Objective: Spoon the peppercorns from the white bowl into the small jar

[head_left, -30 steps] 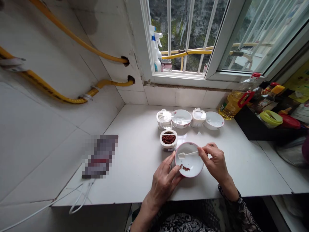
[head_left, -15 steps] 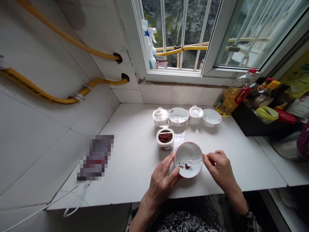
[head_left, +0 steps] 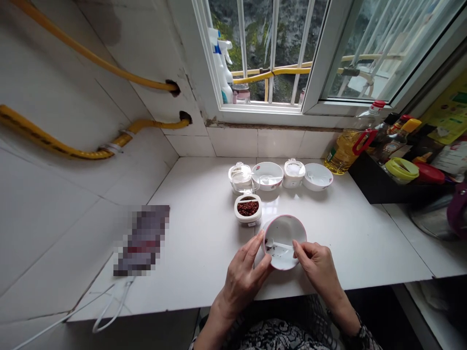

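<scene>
My left hand [head_left: 245,266] grips the left rim of a white bowl [head_left: 286,226] with a pink edge, which is tilted on the counter. A small white spoon [head_left: 282,246] lies across the inside of the bowl, its handle pinched in my right hand [head_left: 316,262]. Dark red bits [head_left: 269,247], like Sichuan peppercorns, are at the bowl's left side near the spoon's head. Just behind the bowl stands a lidded seasoning jar [head_left: 248,209], its lid raised, filled with the same dark red peppercorns.
Along the wall stand a clear-lidded jar [head_left: 241,178], a white bowl [head_left: 268,176], another seasoning jar [head_left: 294,172] and a second bowl [head_left: 318,176]. An oil bottle [head_left: 345,150] and a black rack [head_left: 375,184] of bottles are at the right. A blurred dark object [head_left: 144,240] with a white cable lies left.
My right hand has moved left over the bowl with the spoon, pushing its head to the left side. The red bits have shifted left too. My left hand keeps its hold.
</scene>
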A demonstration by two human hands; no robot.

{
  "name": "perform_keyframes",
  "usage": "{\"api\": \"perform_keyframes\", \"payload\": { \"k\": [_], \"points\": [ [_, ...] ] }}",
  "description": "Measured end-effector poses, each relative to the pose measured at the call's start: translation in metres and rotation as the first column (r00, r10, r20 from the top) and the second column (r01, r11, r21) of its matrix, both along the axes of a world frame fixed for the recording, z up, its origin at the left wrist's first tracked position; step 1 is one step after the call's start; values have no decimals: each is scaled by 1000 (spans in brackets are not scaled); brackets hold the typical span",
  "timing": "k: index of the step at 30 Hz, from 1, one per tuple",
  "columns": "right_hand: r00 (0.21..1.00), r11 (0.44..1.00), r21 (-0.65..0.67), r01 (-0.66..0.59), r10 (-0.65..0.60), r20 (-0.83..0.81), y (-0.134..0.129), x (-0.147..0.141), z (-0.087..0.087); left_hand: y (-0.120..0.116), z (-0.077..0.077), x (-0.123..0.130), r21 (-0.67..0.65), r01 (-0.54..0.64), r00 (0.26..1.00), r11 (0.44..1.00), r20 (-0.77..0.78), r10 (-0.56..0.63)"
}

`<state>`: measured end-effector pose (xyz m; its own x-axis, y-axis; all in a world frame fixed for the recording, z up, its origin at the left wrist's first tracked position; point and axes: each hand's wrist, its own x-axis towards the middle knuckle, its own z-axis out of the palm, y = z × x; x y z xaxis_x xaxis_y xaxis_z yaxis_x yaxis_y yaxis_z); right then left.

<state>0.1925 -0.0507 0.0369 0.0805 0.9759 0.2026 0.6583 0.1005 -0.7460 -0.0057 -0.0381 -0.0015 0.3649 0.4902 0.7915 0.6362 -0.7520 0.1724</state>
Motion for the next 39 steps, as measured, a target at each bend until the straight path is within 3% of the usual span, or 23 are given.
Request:
{"api": "perform_keyframes", "payload": {
  "k": [4, 8, 19, 24, 29, 32, 35, 39],
  "points": [
    [951, 986, -164, 22, -71, -302, -1, -7, 4, 0, 0, 0, -2, 8, 1000, 1000, -2, -8],
    [872, 972, -235, 24, -135, -471, 2, -3, 9, 0, 1, 0, -7, 7, 1000, 1000, 2, -7],
    [825, 969, -241, 54, -179, -536, 7, 5, 10, 1, -2, 0, -18, -8, 1000, 1000, 8, 8],
    [843, 984, -171, 46, -130, -522, 18, 6, 25, 2, -4, -1, -64, -36, 998, 997, 43, 39],
    [958, 993, 112, 35, -1, -286, 48, -2, 41, 4, -5, -1, -101, -56, 995, 993, 73, 63],
    [999, 931, 363, -47, 39, 28, 68, -12, 44, 4, -5, -1, -111, -58, 995, 992, 73, 66],
    [937, 810, 548, -210, 6, 349, 81, -21, 43, 4, -5, -1, -122, -49, 995, 991, 79, 59],
    [806, 692, 609, -388, -66, 589, 84, -29, 44, 3, -4, -2, -130, -44, 994, 991, 90, 56]
  ]
}}
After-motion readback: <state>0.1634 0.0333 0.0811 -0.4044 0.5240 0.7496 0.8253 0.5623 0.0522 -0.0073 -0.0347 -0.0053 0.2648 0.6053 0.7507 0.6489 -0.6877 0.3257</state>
